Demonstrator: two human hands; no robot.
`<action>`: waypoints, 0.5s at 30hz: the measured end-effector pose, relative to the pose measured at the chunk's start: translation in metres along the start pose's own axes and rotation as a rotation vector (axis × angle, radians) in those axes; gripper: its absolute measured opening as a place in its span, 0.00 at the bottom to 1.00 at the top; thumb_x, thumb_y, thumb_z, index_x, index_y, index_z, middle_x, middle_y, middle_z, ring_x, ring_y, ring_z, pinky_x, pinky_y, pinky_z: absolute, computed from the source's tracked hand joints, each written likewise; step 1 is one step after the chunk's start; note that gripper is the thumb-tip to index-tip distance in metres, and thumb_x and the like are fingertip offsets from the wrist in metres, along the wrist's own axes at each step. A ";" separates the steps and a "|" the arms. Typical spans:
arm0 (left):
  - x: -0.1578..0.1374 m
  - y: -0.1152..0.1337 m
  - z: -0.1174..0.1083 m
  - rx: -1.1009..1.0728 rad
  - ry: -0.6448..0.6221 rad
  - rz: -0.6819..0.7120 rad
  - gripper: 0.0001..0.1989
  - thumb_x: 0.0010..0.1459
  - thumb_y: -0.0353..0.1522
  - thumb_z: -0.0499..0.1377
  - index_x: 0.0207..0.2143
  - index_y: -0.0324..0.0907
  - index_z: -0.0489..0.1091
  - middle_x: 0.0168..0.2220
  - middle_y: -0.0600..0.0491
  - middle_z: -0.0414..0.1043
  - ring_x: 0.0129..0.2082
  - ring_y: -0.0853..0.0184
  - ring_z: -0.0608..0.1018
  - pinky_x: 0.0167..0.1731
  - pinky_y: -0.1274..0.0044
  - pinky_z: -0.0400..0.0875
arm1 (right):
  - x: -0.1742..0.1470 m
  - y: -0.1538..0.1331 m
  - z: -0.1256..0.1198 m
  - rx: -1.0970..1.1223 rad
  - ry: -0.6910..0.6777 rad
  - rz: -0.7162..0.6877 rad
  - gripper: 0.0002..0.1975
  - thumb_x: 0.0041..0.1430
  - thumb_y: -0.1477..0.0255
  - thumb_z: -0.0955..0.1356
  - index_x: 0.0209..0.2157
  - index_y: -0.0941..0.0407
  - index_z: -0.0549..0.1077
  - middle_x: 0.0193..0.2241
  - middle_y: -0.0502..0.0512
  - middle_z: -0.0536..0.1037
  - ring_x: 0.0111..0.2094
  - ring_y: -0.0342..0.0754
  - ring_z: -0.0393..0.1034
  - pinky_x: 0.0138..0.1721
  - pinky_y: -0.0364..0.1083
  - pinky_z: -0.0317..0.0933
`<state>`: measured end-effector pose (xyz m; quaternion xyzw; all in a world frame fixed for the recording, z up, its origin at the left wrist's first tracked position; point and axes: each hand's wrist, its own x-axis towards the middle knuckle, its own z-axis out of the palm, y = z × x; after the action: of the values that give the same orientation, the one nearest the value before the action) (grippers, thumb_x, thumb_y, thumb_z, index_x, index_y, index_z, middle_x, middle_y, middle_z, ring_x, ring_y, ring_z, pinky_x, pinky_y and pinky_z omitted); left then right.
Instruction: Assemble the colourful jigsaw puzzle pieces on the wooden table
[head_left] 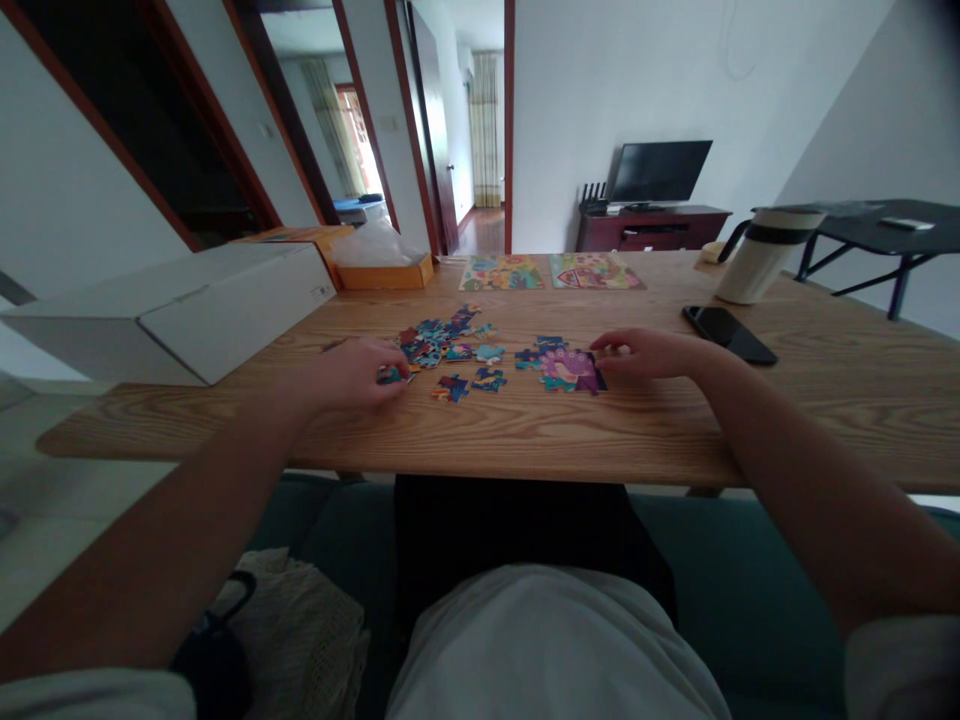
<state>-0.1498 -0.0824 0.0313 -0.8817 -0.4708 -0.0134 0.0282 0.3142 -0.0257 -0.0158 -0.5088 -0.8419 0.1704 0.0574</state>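
Over the left side of a heap of loose jigsaw pieces (431,342), my left hand (358,374) is closed with bent fingers around a puzzle piece (391,375). My right hand (641,353) has its bent fingertips at the upper right edge of a partly joined puzzle (568,369), gripping that edge. The joined part shows a purple-pink figure with blue and teal around it. Between the heap and the joined part lie a few separate pieces, among them a dark blue one (489,379) and a red-blue one (451,388). My fingers hide some of what they touch.
Two colourful picture sheets (501,273) lie at the wooden table's (495,440) far edge. A long white box (240,300) and an orange open box (386,273) stand left. On the right are a black phone (729,334) and a tilted-looking cream mug (769,258).
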 end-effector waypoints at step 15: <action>0.056 0.045 0.005 -0.018 -0.131 0.118 0.29 0.64 0.49 0.55 0.61 0.44 0.71 0.60 0.43 0.72 0.57 0.54 0.75 0.56 0.68 0.66 | -0.002 -0.006 -0.002 -0.026 -0.005 0.010 0.27 0.61 0.53 0.65 0.55 0.53 0.77 0.49 0.61 0.81 0.47 0.61 0.76 0.51 0.57 0.68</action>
<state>-0.0809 -0.0610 0.0273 -0.9071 -0.4186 0.0418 -0.0101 0.3106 -0.0295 -0.0114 -0.5133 -0.8416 0.1611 0.0476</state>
